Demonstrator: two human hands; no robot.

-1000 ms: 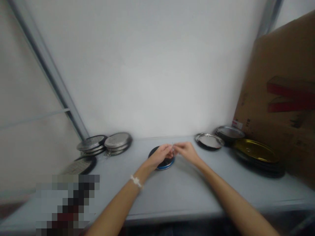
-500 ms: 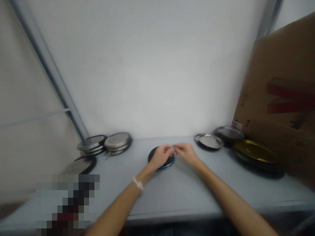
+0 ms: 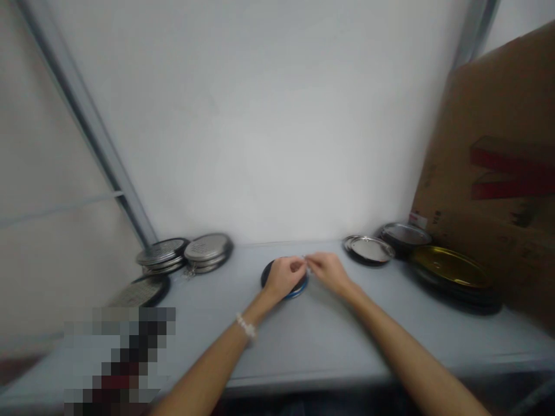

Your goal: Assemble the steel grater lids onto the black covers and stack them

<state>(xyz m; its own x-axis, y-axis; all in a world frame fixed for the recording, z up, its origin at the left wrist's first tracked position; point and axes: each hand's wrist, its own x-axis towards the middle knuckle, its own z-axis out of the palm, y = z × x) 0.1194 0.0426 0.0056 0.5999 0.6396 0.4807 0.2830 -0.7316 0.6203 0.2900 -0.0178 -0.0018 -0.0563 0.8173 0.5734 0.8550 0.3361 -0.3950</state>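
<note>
Seven lots of round metal lids are sitting on a pale grey tabletop (image 3: pixel 329 352), running left to right along the back edge and the centre.

Far left: a grey metal upright (image 3: pixel 82 121) is rising along the white wall (image 3: pixel 260 127). A pixelated patch (image 3: pixel 119 358) is hiding the lower left corner.

Lower left: a single perforated lid with a black rim (image 3: pixel 141 292) is lying flat.

Back left: two stacks of perforated steel lids (image 3: pixel 161 252) (image 3: pixel 208 247) are standing just beside each other, with a small metal clasp (image 3: pixel 188 273) hanging at the front of the right-hand stack.

Centre: a dark round lid with a blue rim (image 3: pixel 295 293) is lying flat, mostly covered by the hands. The left hand (image 3: pixel 284 277), wearing a white beaded bracelet (image 3: pixel 245 326) at the wrist, is cupping over it with fingers curled; whether those fingers are gripping anything cannot be told from this view. The right hand (image 3: pixel 329 271) is reaching in from the right, its fingertips (image 3: pixel 309 261) pinched nearly closed on a thin bright sliver (image 3: pixel 309 269), too small to identify, just above the lid.

Back right: a plain steel lid (image 3: pixel 368 249) and a dark-rimmed steel lid (image 3: pixel 405 234) are sitting near each other.

Far right: a stack of gold-coloured lids (image 3: pixel 448 267) is resting against a leaning cardboard box with red printing (image 3: pixel 489 115).
</note>
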